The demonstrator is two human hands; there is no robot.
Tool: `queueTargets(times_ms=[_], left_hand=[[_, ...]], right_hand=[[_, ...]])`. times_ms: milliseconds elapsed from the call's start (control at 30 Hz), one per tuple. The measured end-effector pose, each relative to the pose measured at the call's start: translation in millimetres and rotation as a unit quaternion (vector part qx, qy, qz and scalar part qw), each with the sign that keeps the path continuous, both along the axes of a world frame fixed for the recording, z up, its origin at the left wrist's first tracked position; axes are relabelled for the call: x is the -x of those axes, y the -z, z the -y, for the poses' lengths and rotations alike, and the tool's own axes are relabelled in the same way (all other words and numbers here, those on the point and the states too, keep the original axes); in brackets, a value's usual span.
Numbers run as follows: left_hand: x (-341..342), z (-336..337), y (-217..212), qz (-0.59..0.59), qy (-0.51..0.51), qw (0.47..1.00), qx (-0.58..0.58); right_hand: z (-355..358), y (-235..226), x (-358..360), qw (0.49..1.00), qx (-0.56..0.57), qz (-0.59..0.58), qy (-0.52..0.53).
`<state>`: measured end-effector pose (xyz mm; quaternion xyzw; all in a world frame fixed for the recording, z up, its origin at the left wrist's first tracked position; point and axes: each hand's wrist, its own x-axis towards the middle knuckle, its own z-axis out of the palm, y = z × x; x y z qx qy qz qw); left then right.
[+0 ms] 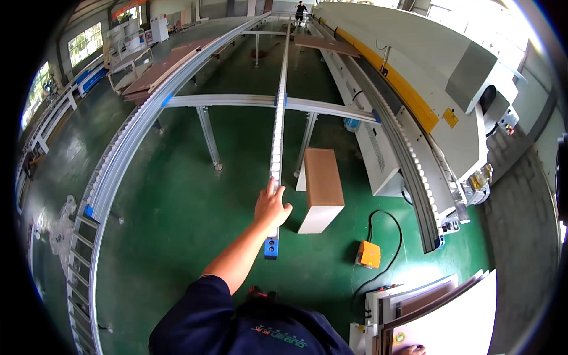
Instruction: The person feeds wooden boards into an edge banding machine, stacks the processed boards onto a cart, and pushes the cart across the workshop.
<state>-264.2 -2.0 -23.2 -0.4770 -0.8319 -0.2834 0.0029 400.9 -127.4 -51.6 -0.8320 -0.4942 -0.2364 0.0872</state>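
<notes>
My left hand [272, 208] reaches forward and rests on the middle roller rail [276, 148], a narrow metal beam topped with white rollers. Its fingers lie stretched along the rollers, and the thumb sticks out to the right. A blue end cap [271, 249] closes the rail's near end. At the lower right, only the fingers of my right hand [412, 350] show, curled over a white panel [452, 328]; the rest of the hand is cut off. Behind that panel stand several more boards [408, 305] on edge.
Right of the rail stands a brown-topped box-like stack [322, 180]. A yellow-orange foot pedal [370, 254] with a black cable lies on the green floor. A long white machine [426, 65] runs along the right; a curved side rail [118, 154] bounds the left. A person [300, 12] stands far back.
</notes>
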Motion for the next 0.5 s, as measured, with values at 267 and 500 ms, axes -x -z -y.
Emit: queueTargets(times_ms=[267, 500], left_hand=[[5.3, -3.1, -1.7, 0.018, 0.0, 1.0, -0.006], [6.5, 0.3, -2.7, 0.023, -0.004, 1.0, 0.018]], right_hand=[[2.0, 3.7, 0.0, 0.992, 0.036, 0.108, -0.048], [-0.1, -11.2, 11.7, 0.989, 0.124, 0.083, -0.023]])
